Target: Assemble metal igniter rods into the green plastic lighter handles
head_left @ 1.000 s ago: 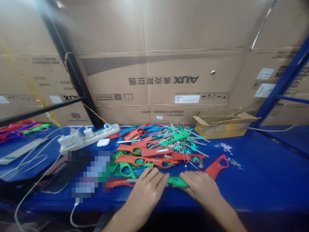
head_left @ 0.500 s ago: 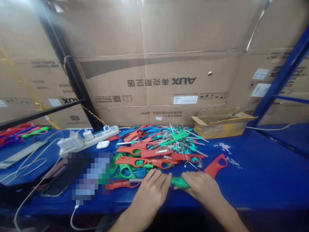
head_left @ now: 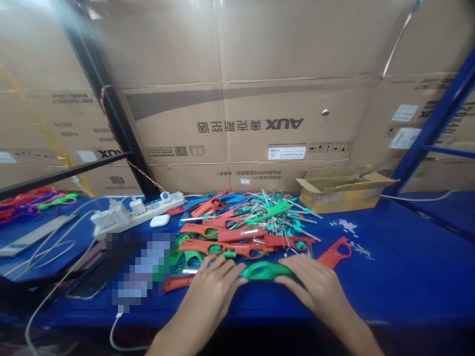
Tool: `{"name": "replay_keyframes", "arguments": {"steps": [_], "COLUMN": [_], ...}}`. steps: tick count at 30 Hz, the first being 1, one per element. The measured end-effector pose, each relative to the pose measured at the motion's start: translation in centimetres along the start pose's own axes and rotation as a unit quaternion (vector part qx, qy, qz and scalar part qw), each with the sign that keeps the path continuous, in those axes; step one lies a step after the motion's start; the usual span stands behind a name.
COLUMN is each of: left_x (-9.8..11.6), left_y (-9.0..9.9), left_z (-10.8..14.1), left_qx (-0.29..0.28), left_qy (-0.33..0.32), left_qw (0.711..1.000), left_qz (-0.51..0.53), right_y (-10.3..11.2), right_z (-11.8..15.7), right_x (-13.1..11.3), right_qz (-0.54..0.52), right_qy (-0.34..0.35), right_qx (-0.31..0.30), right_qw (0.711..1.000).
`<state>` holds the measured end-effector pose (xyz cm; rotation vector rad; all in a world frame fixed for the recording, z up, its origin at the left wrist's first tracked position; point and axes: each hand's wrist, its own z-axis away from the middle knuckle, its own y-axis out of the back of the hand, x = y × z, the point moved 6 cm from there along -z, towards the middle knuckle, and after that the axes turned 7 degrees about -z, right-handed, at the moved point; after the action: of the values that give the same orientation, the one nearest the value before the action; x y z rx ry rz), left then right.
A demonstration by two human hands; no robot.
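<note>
A green lighter casing, the long-necked kind with a finger loop, is held level between my two hands over the front of the blue table. My left hand grips its left end and my right hand has the right end, fingers closed. Just beyond lie orange-red lighter casings, piled with green and blue ones. A red casing rests right behind my right hand. Metal tubes with teal parts and a loose green casing make up the back of the heap.
An open cardboard box stands at the back right, with small pale bits scattered before it. To the left are a power strip with chargers, a white earbud case, cables and a phone. Blue shelf posts rise at right.
My left hand has moved left and slightly nearer, my right hand a little right. More of the green casing shows between them. The view has shifted slightly.
</note>
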<state>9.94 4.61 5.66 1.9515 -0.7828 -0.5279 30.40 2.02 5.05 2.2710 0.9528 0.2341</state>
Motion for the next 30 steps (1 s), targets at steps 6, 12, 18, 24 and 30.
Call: {"name": "replay_keyframes", "arguments": {"steps": [6, 12, 18, 24, 30], "left_x": [0.3, 0.8, 0.8, 2.8, 5.2], "left_y": [-0.6, -1.5, -1.1, -1.5, -2.9], "left_z": [1.1, 0.9, 1.1, 0.9, -0.5], "left_qx": [-0.048, -0.104, -0.115, -0.055, -0.016], "left_qy": [0.006, 0.020, 0.009, -0.046, -0.078], "left_qw": [0.999, 0.994, 0.993, 0.997, 0.996], "left_qz": [0.000, 0.013, 0.013, 0.011, 0.035], "right_y": [-0.3, 1.2, 6.6, 12.7, 12.7], "right_z": [0.1, 0.6, 2.9, 10.7, 14.4], "right_x": [1.0, 2.0, 7.2, 17.3, 20.3], "right_qz": [-0.041, -0.071, 0.008, 0.061, 0.004], "right_qy": [-0.046, -0.108, -0.254, -0.493, -0.567], "right_qx": [-0.029, 0.096, 0.180, 0.110, 0.052], "right_qw": [0.998, 0.987, 0.950, 0.861, 0.822]}}
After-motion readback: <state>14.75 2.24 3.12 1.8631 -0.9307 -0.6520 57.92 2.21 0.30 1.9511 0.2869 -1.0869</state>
